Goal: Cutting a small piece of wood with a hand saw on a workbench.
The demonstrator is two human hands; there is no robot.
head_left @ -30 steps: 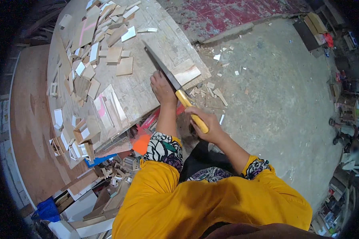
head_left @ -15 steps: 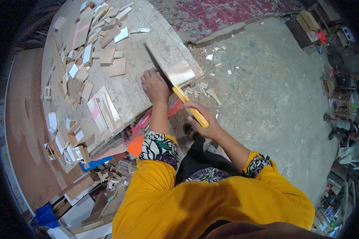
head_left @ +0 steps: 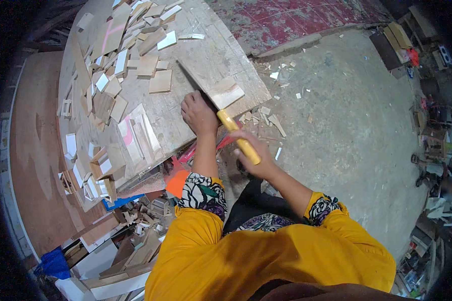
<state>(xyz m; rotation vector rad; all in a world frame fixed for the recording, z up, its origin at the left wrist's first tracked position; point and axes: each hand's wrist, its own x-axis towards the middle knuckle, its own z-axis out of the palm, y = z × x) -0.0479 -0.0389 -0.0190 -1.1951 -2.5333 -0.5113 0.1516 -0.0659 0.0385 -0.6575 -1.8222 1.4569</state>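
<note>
My right hand is wrapped round the yellow handle of a handsaw. Its dark blade slants away to the upper left over the worktable. A short piece of pale wood lies against the blade's right side, near the table's corner. My left hand rests on the tabletop just left of the blade, its fingers curled down. Whatever lies beneath those fingers is hidden, so I cannot tell whether it is the same wood.
Loose wood offcuts crowd the table's far left, with thin strips and small wooden boxes nearer me. Scraps litter the concrete floor beside the corner. More offcuts are heaped below the table. Clutter lines the right.
The saw has been drawn slightly back toward me. The pale wood, with my hands, sits farther in from the table's corner. The whole view has shifted a little.
</note>
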